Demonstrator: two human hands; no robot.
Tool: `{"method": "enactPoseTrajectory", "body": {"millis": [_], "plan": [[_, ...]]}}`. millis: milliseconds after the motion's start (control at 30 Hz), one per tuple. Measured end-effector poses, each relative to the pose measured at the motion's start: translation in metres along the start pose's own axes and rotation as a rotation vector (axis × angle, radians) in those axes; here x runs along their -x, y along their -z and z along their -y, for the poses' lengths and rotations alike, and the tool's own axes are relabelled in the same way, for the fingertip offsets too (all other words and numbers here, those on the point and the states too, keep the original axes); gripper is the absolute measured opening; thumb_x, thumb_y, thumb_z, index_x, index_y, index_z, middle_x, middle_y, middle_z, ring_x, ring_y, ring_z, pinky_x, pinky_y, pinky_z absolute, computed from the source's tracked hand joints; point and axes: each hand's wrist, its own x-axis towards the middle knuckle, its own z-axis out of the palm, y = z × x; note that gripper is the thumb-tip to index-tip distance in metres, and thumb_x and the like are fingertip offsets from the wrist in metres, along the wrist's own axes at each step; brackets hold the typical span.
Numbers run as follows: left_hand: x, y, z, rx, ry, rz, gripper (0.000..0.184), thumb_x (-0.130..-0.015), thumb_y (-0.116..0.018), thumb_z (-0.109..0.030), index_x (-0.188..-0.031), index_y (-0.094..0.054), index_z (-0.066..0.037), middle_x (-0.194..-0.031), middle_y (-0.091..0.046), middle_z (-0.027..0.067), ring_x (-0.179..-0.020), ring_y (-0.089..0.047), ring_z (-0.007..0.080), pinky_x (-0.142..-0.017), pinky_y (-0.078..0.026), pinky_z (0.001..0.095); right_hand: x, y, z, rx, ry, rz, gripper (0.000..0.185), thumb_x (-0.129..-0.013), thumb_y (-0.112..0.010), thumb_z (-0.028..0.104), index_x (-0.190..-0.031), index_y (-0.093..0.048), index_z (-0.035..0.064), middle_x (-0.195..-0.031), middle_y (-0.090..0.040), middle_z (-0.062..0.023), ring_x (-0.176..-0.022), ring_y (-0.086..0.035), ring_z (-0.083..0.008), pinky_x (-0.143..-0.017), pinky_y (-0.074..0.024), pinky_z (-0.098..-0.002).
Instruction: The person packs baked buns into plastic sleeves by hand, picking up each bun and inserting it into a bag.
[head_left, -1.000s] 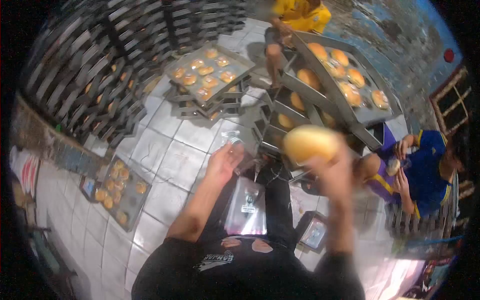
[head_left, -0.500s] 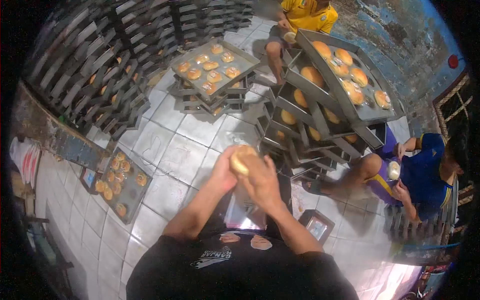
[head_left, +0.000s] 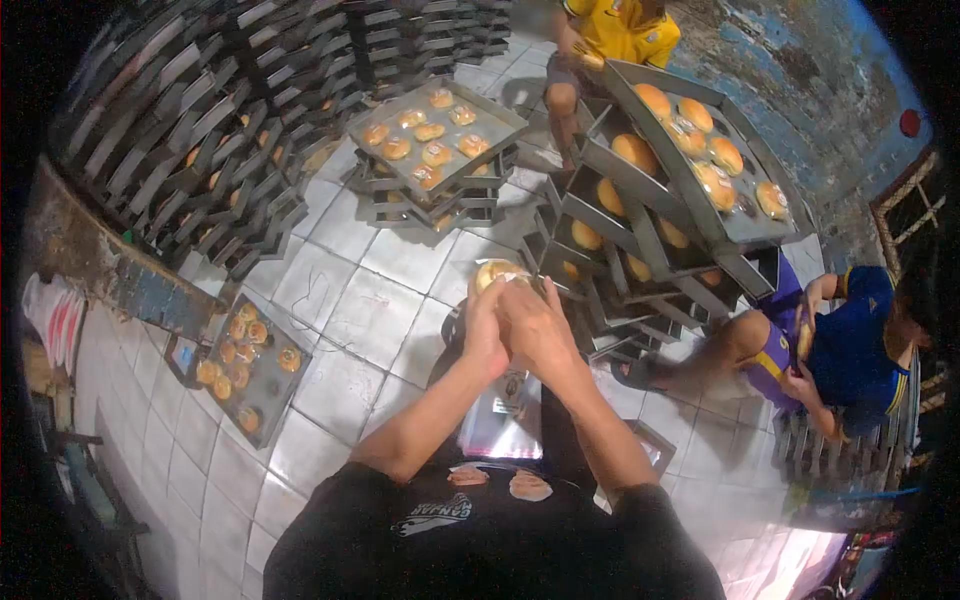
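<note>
A round golden bun [head_left: 492,271] sits between my two hands in front of my lap, with a shiny, clear film partly visible around it. My left hand [head_left: 484,328] is closed against the bun's near left side. From the right, my right hand [head_left: 537,325] wraps over it, with the fingers bunched near its top. My hands overlap, so the bun's underside and some fingertips are hidden. Below them, a stack of clear printed plastic bags [head_left: 503,415] lies on my lap.
Trays of wrapped buns [head_left: 470,135] stand ahead, beside a tall pile of bun trays [head_left: 735,215] at right. A low bun tray [head_left: 270,375] lies on the floor at left. One co-worker [head_left: 620,35] sits behind the pile, another [head_left: 850,340] at right.
The bun has moved slightly farther from my body, and my hands have closed more tightly around it. The film that stuck out beyond it now lies close to it.
</note>
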Motion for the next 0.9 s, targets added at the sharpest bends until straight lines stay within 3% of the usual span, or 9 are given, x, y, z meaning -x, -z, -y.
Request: {"method": "enactPoseTrajectory", "body": {"millis": [233, 300, 500, 567, 633, 700, 733, 833, 900], "plan": [[-0.018, 0.016, -0.025, 0.226, 0.290, 0.095, 0.069, -0.107, -0.029, -0.063, -0.143, -0.050, -0.008, -0.141, -0.058, 0.0164, -0.126, -0.059, 0.0379, -0.107, -0.049, 0.0579, 0.019, 0.026, 0.032, -0.571, -0.148, 0.170, 0.010, -0.090, -0.067, 0.002, -0.098, -0.062, 0.0035, -0.095, -0.065, -0.0126, -0.095, -0.066, -0.0294, -0.085, -0.0512, -0.0415], [-0.034, 0.034, -0.030, 0.139, 0.249, 0.018, 0.070, -0.108, -0.027, -0.062, -0.141, -0.053, -0.007, -0.142, -0.058, 0.0175, -0.130, -0.056, 0.0373, -0.106, -0.048, 0.0594, 0.025, 0.037, 0.038, -1.310, 0.000, 0.669, 0.009, -0.098, -0.066, 0.006, -0.096, -0.060, 0.0002, -0.096, -0.065, -0.0061, -0.093, -0.064, -0.0221, -0.077, -0.0488, -0.0349], [0.015, 0.048, -0.065, 0.196, 0.159, 0.005, 0.064, -0.109, -0.025, -0.057, -0.136, -0.057, -0.008, -0.140, -0.060, 0.0153, -0.124, -0.060, 0.0318, -0.107, -0.046, 0.0569, 0.035, 0.030, 0.034, -0.546, -0.255, -0.060, 0.017, -0.087, -0.076, 0.001, -0.100, -0.066, 0.0012, -0.103, -0.066, -0.0169, -0.098, -0.067, -0.0276, -0.083, -0.0552, -0.0385], [0.049, 0.029, -0.059, 0.092, 0.343, 0.118, 0.061, -0.110, -0.028, -0.053, -0.134, -0.058, -0.006, -0.131, -0.066, 0.0137, -0.120, -0.063, 0.0271, -0.107, -0.049, 0.0448, 0.026, 0.031, 0.040, -0.428, -0.081, -0.116, 0.020, -0.085, -0.077, 0.001, -0.103, -0.067, 0.0016, -0.106, -0.067, -0.0179, -0.099, -0.068, -0.0310, -0.083, -0.0561, -0.0391], [0.043, 0.061, -0.058, 0.005, 0.255, 0.408, 0.054, -0.111, -0.037, -0.047, -0.138, -0.057, -0.004, -0.129, -0.067, 0.0127, -0.120, -0.062, 0.0234, -0.108, -0.047, 0.0406, 0.033, 0.030, 0.046, -0.308, 0.050, -0.169, 0.023, -0.084, -0.077, 0.002, -0.106, -0.068, 0.0020, -0.109, -0.068, -0.0189, -0.100, -0.069, -0.0345, -0.083, -0.0570, -0.0396], [0.023, 0.068, -0.061, -0.304, 0.071, 0.285, 0.050, -0.111, -0.041, -0.043, -0.136, -0.060, -0.003, -0.127, -0.068, 0.0111, -0.116, -0.064, 0.0208, -0.104, -0.050, 0.0378, 0.028, 0.021, 0.034, -0.546, -0.160, -0.045, 0.024, -0.088, -0.075, 0.007, -0.110, -0.069, 0.0017, -0.111, -0.071, -0.0176, -0.099, -0.071, -0.0337, -0.083, -0.0572, -0.0382], [0.018, 0.068, -0.063, -0.595, -0.123, 0.130, 0.047, -0.111, -0.045, -0.039, -0.134, -0.062, -0.002, -0.125, -0.069, 0.0095, -0.112, -0.066, 0.0181, -0.099, -0.052, 0.0351, 0.026, 0.012, 0.024, -0.558, -0.300, -0.053, 0.023, -0.098, -0.068, 0.017, -0.110, -0.068, -0.0019, -0.097, -0.072, -0.0164, -0.077, -0.068, -0.0234, -0.075, -0.0556, -0.0324], [0.021, 0.064, -0.063, -0.658, 0.077, 0.207, 0.046, -0.109, -0.052, -0.038, -0.132, -0.066, -0.001, -0.124, -0.071, 0.0077, -0.113, -0.064, 0.0147, -0.099, -0.049, 0.0305, 0.018, 0.006, 0.013, -0.610, -0.624, -0.010, 0.025, -0.100, -0.065, 0.020, -0.117, -0.069, 0.0011, -0.103, -0.073, -0.0209, -0.093, -0.074, -0.0331, -0.082, -0.0569, -0.0378], [0.019, 0.059, -0.060, -0.697, -0.049, 0.128, 0.039, -0.107, -0.057, -0.034, -0.121, -0.071, 0.000, -0.112, -0.074, 0.0075, -0.103, -0.066, 0.0130, -0.092, -0.051, 0.0293, 0.017, 0.004, 0.009, -0.568, -0.589, -0.034, 0.024, -0.101, -0.064, 0.021, -0.113, -0.070, 0.0008, -0.093, -0.073, -0.0204, -0.087, -0.074, -0.0331, -0.077, -0.0564, -0.0378]]}}
